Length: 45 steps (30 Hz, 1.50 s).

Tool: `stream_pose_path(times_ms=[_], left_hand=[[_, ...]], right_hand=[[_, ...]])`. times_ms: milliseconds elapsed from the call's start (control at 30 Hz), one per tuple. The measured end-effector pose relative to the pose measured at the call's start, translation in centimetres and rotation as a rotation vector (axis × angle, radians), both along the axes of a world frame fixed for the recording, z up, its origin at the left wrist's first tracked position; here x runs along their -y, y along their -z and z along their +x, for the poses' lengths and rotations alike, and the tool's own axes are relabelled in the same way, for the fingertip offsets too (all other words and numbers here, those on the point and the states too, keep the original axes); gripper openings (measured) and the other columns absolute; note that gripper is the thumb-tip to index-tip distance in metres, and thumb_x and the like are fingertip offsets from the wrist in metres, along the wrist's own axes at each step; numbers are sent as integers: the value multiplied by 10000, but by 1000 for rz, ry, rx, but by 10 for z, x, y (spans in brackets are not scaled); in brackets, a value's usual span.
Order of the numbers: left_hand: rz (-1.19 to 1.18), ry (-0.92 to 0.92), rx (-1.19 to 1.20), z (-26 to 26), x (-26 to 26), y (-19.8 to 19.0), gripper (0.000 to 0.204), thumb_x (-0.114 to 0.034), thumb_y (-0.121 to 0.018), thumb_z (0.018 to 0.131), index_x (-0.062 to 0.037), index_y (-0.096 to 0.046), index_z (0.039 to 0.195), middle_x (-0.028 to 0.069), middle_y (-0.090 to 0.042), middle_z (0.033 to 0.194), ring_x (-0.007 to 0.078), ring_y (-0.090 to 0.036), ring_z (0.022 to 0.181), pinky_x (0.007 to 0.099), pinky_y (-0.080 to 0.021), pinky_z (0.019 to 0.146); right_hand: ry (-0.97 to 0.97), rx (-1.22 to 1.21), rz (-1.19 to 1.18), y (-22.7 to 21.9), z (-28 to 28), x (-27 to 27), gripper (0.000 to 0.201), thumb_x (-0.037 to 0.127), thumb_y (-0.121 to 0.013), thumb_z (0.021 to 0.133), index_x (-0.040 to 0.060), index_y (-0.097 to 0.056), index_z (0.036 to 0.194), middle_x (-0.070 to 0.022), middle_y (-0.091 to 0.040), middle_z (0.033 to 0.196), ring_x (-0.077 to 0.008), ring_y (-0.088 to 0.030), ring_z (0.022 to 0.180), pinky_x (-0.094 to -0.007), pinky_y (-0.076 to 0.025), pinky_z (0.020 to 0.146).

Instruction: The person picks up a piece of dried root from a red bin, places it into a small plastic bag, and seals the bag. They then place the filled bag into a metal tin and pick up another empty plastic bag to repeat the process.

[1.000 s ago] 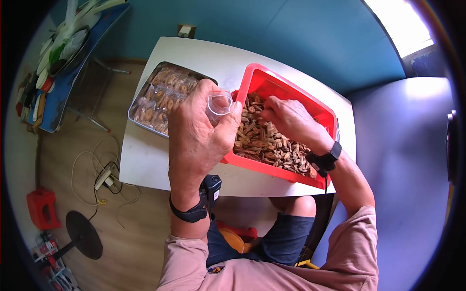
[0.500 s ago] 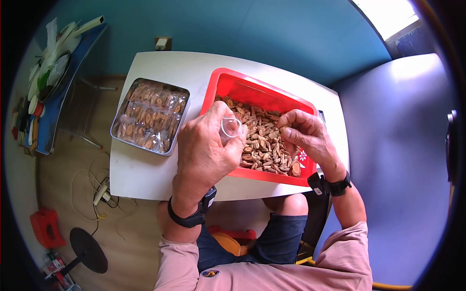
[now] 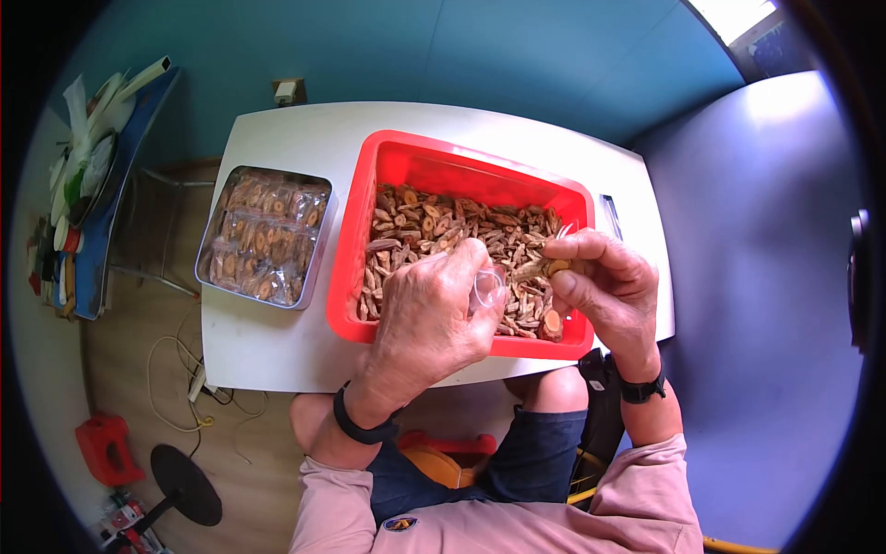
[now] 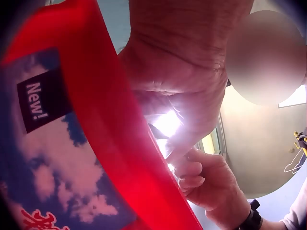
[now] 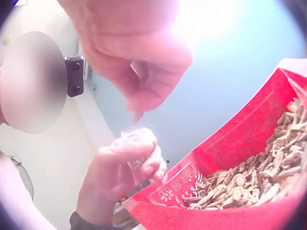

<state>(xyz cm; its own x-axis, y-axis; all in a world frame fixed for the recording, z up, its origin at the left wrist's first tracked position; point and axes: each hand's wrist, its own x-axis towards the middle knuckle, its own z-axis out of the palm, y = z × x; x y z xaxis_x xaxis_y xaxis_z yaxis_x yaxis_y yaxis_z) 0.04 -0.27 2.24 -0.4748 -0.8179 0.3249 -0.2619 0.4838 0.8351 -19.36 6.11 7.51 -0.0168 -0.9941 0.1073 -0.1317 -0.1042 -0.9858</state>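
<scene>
My left hand point(image 3: 434, 309) is over the near side of a red plastic tub point(image 3: 343, 286), holding a small clear plastic bag point(image 3: 487, 288) between thumb and fingers, its mouth rounded open. In the right wrist view, the crinkled film shows between the left fingers. To its right, my right hand point(image 3: 614, 286) pinches a dried root slice point(image 3: 559, 267) with an orange-brown face between thumb and fingertips. Many brown dried root slices point(image 3: 429, 222) fill the tub's bottom. One larger slice point(image 3: 552, 323) lies near the tub's front right corner.
On the white table point(image 3: 268, 346), left of the tub, a metal tin point(image 3: 318, 263) holds rows of clear packets with slices. A blue side table point(image 3: 138, 138) with clutter stands at the far left. Cables, a power strip and a red jug point(image 3: 109, 450) are on the floor.
The right hand has come up out of the slices and now pinches one beside the bag. The left hand has moved right and down, over the tub, still holding the bag. The view has shifted.
</scene>
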Motion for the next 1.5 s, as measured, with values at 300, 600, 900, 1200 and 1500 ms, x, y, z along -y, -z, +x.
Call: stream_pose_path(times_ms=[300, 600, 900, 1200, 1500], left_hand=[[-6, 47, 12, -8, -3, 1, 225, -124, -744, 779, -38, -569, 890, 126, -629, 707, 313, -665, 646, 402, -513, 587], [-33, 43, -24, -8, -2, 2, 212, -107, -714, 772, -23, -566, 899, 160, -602, 682, 355, -650, 646, 434, -496, 574], [-83, 56, -74, -11, -1, 12, 201, -85, -691, 760, -22, -548, 887, 181, -591, 685, 391, -641, 667, 462, -497, 577], [-57, 73, -34, -11, -1, 12, 223, -89, -699, 752, -25, -523, 871, 179, -581, 686, 399, -636, 676, 459, -494, 584], [-10, 75, 11, -11, -2, 13, 268, -117, -739, 762, -33, -512, 875, 172, -597, 721, 389, -648, 718, 455, -497, 613]], right_hand=[[63, -53, -82, 3, 1, -5, 182, -53, -688, 897, -32, -669, 1076, -22, -651, 886, -53, -619, 715, -194, -500, 626], [12, -248, -146, 0, 11, 0, 196, -59, -752, 834, -15, -679, 1010, -13, -656, 872, -36, -600, 724, -198, -483, 626], [-125, -570, -298, 1, 22, 16, 234, -6, -760, 791, 16, -686, 1012, -89, -673, 837, -196, -657, 686, -303, -524, 614], [-139, -641, -286, 7, 19, 13, 186, 98, -772, 810, 37, -710, 973, -82, -642, 839, -218, -631, 685, -335, -492, 565], [-182, -673, -143, 3, 15, 8, 258, 129, -779, 809, 96, -739, 1062, -79, -623, 816, -214, -622, 677, -325, -489, 559]])
